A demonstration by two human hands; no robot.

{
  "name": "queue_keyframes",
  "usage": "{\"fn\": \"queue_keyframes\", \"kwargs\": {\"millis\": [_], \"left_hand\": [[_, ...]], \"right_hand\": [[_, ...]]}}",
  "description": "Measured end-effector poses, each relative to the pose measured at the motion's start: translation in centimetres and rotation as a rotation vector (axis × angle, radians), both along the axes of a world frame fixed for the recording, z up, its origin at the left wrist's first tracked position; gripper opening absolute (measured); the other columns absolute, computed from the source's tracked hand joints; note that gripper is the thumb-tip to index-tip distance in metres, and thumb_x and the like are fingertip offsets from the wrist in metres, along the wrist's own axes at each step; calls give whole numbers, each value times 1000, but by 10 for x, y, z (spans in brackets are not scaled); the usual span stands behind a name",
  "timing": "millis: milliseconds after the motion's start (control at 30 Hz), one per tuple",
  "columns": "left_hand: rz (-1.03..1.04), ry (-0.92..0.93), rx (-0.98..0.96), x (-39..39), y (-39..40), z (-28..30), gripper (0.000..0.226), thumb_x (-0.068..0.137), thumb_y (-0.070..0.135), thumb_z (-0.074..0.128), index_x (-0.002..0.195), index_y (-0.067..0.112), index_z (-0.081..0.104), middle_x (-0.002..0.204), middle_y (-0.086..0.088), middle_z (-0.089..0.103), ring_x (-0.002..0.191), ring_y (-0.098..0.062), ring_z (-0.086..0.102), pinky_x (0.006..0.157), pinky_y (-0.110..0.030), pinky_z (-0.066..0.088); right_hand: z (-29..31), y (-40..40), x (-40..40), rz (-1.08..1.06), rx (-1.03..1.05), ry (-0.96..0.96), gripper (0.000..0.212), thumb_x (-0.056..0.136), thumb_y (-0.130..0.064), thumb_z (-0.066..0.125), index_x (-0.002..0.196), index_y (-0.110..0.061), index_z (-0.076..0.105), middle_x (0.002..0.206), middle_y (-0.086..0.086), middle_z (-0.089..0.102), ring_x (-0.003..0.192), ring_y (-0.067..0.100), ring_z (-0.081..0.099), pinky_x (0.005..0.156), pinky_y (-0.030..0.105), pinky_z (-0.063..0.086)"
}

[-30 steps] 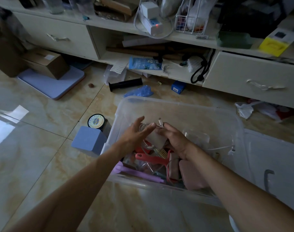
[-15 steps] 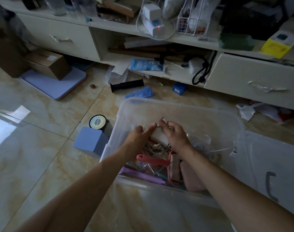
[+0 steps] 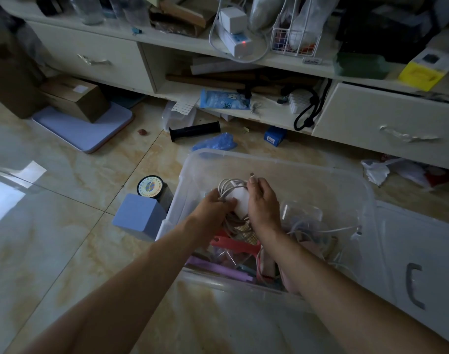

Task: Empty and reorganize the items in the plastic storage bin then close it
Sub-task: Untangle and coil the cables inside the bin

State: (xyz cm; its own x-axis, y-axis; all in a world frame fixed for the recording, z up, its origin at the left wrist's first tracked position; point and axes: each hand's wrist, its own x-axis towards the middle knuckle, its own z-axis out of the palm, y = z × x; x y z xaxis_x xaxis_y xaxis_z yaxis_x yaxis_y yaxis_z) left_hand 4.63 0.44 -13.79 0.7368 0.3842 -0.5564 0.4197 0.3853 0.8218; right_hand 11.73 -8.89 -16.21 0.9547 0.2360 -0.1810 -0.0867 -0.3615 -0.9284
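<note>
Just right of the frame's centre, both hands hold a white charger (image 3: 240,203) with its coiled cable (image 3: 227,186) over the clear storage bin (image 3: 366,198): the left hand (image 3: 213,206) grips the coil, the right hand (image 3: 263,200) pinches the cable's plug end. The lid (image 3: 422,254) lies on the floor at right.

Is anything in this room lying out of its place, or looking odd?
Yes. Loose things lie on the floor before the cabinet: a black cylinder, a crumpled blue plastic bag, a small blue box and crumpled white paper. The right-hand drawer stands slightly open.
</note>
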Motion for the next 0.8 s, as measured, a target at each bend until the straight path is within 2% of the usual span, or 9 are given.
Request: {"fn": "queue_keyframes", "kwargs": {"millis": [100, 200, 300, 367, 433, 533, 633, 700, 800], "left_hand": [[4, 90, -20, 0, 5, 11, 14, 94, 3, 53, 99, -7, 62, 92, -33, 58, 75, -39, 60, 67, -43, 54], [-3, 114, -69, -2, 3, 14, 33, 98, 21, 53, 102, -9, 65, 94, -37, 63, 83, -47, 65, 77, -52, 56], [-41, 0, -51, -7, 4, 12, 24, 100, 23, 55, 97, 1, 65, 86, -26, 66, 71, -34, 67, 65, -40, 59], [-87, -47, -87, -9, 5, 14, 20, 99, 23, 57, 104, 5, 64, 84, -18, 71, 71, -27, 71, 61, -36, 61], [-69, -54, -53, -8, 7, 9, 26, 101, 28, 54, 114, 7, 62, 94, -17, 72, 80, -27, 73, 69, -40, 62], [21, -12, 100, -6, 8, 1, 36, 102, 41, 48, 115, 10, 63, 109, -21, 69, 96, -31, 71, 88, -51, 58], [120, 33, 53, -4, 11, 3, 36, 101, 39, 52, 111, 7, 65, 105, -24, 69, 95, -34, 71, 85, -48, 59], [140, 84, -49, -2, 14, 6, 37, 99, 36, 56, 115, 4, 64, 110, -27, 68, 102, -41, 68, 85, -51, 58], [124, 107, -62, 0, 8, 6, 39, 101, 36, 52, 120, 3, 59, 114, -28, 65, 101, -41, 68, 82, -51, 59]], "right_hand": [[2, 0, -5, 29, -173, -146, 36, 105, -41, 42, 97, -14, 64, 93, 7, 72, 86, 31, 64, 66, 34, 42], [1, 0, -10, 11, -199, -276, 31, 104, -40, 46, 94, -15, 61, 87, 7, 73, 80, 31, 66, 60, 31, 40], [3, -1, -7, -3, -160, -185, 30, 103, -41, 49, 86, -19, 59, 79, -3, 66, 75, 20, 61, 56, 28, 35], [4, -4, -3, -13, -165, -137, 33, 102, -44, 49, 83, -19, 60, 76, -8, 62, 75, 17, 59, 60, 28, 37], [4, -6, -3, -25, -163, -155, 38, 101, -46, 51, 78, -17, 59, 69, -9, 60, 67, 13, 57, 58, 30, 39], [5, -1, -12, -6, -149, -221, 41, 100, -46, 54, 71, -17, 54, 61, -7, 57, 57, 4, 52, 53, 29, 37], [8, 2, -22, 12, -123, -258, 36, 101, -40, 53, 73, -18, 54, 63, -9, 61, 59, 2, 56, 50, 21, 34], [6, 4, -27, 12, -144, -285, 30, 103, -35, 50, 80, -17, 55, 72, -3, 68, 67, 11, 61, 54, 28, 30], [1, 8, -26, -26, -244, -356, 28, 105, -29, 47, 92, -9, 61, 87, 16, 72, 83, 39, 65, 60, 32, 25]]}}
